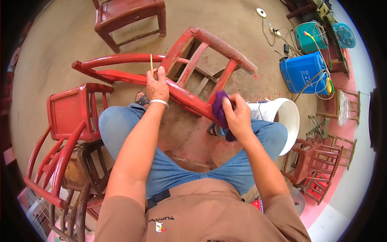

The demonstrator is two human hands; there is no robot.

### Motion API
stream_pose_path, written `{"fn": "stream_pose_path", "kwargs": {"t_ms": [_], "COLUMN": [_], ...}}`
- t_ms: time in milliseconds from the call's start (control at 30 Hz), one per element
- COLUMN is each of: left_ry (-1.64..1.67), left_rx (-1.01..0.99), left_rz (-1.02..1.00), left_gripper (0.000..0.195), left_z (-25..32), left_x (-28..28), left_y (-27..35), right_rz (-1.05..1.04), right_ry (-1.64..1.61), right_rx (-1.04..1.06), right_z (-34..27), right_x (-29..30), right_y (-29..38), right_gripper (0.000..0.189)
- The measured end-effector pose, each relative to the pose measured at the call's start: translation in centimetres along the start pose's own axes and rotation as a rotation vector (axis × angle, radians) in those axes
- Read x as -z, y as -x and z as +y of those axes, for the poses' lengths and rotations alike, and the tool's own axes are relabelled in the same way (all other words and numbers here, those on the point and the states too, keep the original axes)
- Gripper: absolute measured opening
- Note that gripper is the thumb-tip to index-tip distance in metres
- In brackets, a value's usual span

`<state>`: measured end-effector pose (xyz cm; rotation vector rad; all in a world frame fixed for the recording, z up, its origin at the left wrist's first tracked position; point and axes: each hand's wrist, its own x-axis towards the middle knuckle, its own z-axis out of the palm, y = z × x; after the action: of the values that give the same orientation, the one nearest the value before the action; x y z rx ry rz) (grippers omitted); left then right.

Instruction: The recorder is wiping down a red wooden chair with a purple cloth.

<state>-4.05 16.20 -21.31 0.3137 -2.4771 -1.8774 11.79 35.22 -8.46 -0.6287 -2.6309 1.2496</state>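
A red wooden chair (190,93) lies tipped over in front of me, its legs and stretchers towards the upper right and its back to the left. My left hand (157,86) grips the near edge of its frame where the seat meets the back. A thin wooden stick (151,63) pokes up from between those fingers. In my right hand (239,113) is a bunched purple cloth (219,109), pressed against the lower end of the nearest leg. The hand is slightly blurred. Red coats this leg glossily, while the far leg (225,50) looks worn and dull.
A white plastic bucket (288,121) lies on its side by my right knee. Red chairs (69,113) crowd my left side, and another (130,15) stands ahead. To the right are a blue sprayer tank (304,72), a teal one (310,36), cables (284,44) and small wooden chairs (308,157).
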Motion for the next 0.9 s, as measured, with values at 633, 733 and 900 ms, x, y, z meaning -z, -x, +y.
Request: {"fn": "stream_pose_path", "kwargs": {"t_ms": [633,733,900], "left_ry": [0.048,-0.008,-0.013], "left_rx": [0.032,0.019,0.038], "left_rz": [0.030,0.037,0.041], "left_gripper": [0.046,0.048,0.048], "left_z": [0.6,0.2,0.5], "left_x": [-0.5,-0.7,-0.6], "left_y": [0.9,0.2,0.6], "right_rz": [-0.090,-0.045,-0.206], "right_ry": [-0.078,0.187,0.732], "right_rx": [0.080,0.205,0.633], "right_z": [1.7,1.7,5.5], "right_x": [1.2,0.9,-1.9], "right_y": [-7.4,-14.0,-10.2], "right_gripper": [0.010,0.018,0.018]}}
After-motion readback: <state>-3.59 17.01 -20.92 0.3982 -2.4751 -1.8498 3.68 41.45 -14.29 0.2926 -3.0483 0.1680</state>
